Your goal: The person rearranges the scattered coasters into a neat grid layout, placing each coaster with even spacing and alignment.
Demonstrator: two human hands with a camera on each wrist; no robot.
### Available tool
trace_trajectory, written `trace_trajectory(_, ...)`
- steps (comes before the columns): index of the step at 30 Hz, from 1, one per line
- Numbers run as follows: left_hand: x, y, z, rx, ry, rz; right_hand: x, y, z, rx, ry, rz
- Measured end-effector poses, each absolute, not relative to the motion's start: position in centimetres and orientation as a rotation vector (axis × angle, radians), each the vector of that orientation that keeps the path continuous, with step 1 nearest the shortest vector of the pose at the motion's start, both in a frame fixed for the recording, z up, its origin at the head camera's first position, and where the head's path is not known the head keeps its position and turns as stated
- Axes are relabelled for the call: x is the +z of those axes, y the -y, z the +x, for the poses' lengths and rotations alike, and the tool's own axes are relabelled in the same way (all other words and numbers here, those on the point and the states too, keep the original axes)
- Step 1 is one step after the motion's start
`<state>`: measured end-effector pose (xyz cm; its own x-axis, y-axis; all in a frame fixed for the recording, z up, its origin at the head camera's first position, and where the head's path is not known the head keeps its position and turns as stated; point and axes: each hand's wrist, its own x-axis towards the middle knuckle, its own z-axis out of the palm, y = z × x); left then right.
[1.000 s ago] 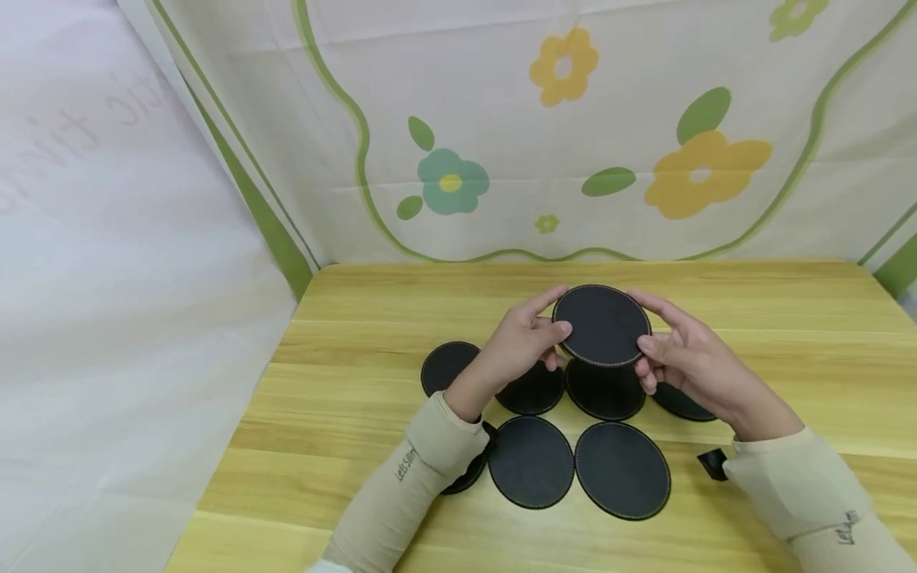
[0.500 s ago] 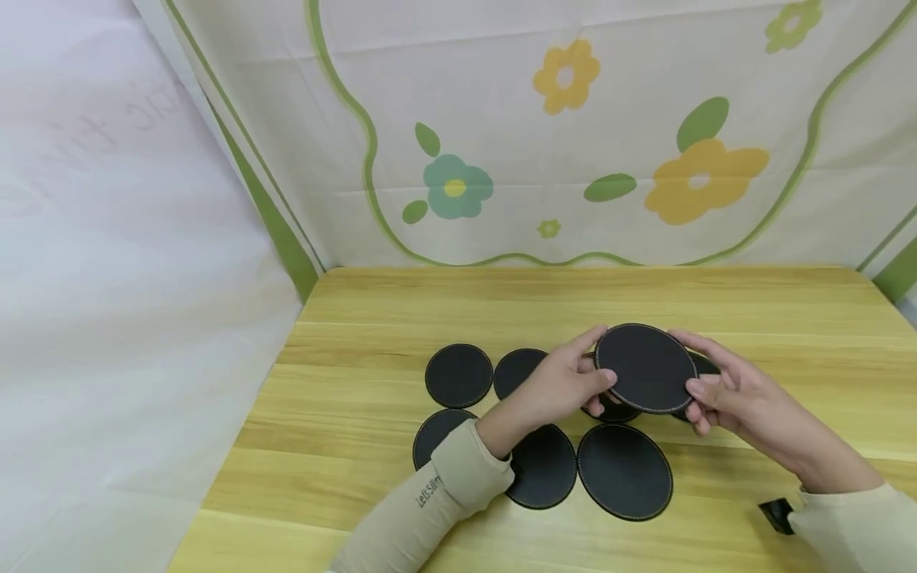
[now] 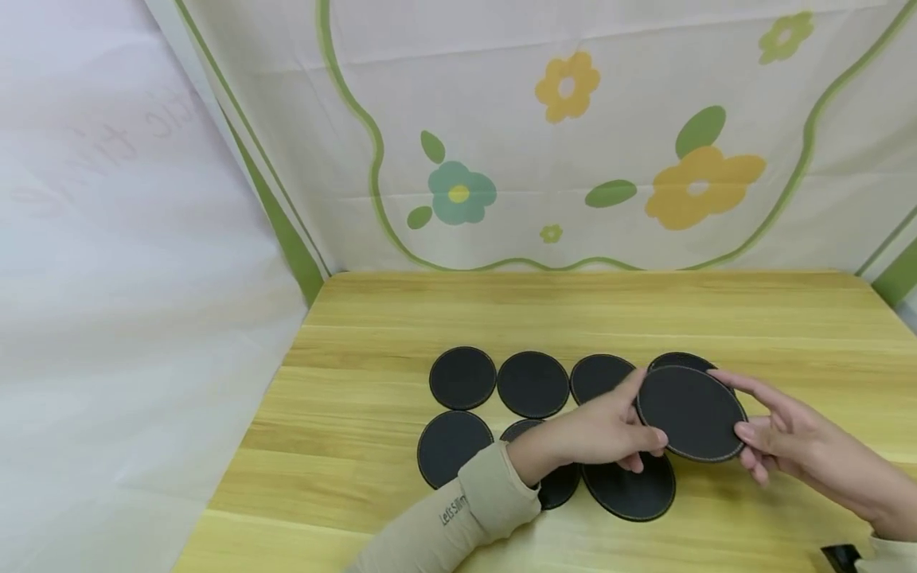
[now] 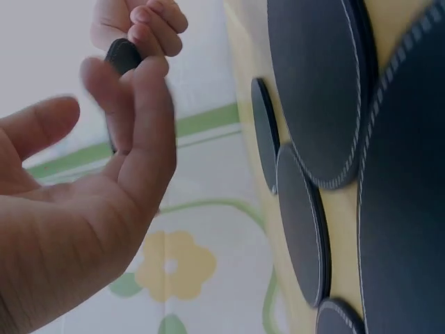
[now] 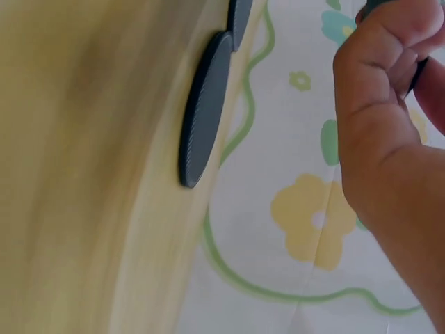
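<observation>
A round black coaster (image 3: 691,414) with light edge stitching is held tilted above the table, at the right end of a group of coasters. My right hand (image 3: 809,454) pinches its right edge between thumb and fingers. At the coaster's left edge is my left hand (image 3: 602,430); in the left wrist view the thumb of this left hand (image 4: 104,181) stands apart from the coaster (image 4: 124,56), and its fingers partly cover it. Only a dark sliver of the coaster (image 5: 417,75) shows past my right hand (image 5: 389,118) in the right wrist view.
Several like coasters lie in two rows on the wooden table (image 3: 372,318); among them are a back-left coaster (image 3: 462,378), a front-left coaster (image 3: 454,450) and a partly covered back-right coaster (image 3: 680,360). A flowered white cloth (image 3: 516,103) hangs behind the table.
Both hands and the coaster between them have moved right and nearer to me, from above the back row's middle to its right end. The coasters on the table stay in place.
</observation>
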<state>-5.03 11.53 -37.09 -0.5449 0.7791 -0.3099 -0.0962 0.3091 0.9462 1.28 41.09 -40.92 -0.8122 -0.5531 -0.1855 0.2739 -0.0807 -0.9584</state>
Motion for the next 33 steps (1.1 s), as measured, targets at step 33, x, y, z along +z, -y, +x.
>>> trace_trajectory(33, -39.0, -15.6, -2.0, 0.396, -1.967, 1.038, -43.7, -44.1, 6.1, -1.671, -1.787, -0.033)
